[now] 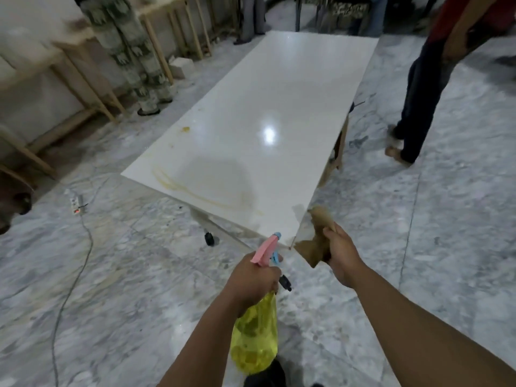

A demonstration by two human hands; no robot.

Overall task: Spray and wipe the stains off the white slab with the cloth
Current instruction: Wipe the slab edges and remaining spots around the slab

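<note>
Left hand (251,277) gripping spray bottle (255,336) neck, lower centre | right hand (342,254) clutching brown cloth (315,241), soft, bunchable | white slab (265,121) mid-frame, stiff, slick | stains (195,191) near its lower-left edge

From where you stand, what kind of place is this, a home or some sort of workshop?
Probably a stone or tile workshop or showroom, not a home. A large white slab lies on a low stand, wooden racks line the wall, the marble floor is bare, and a power strip trails across it.
</note>
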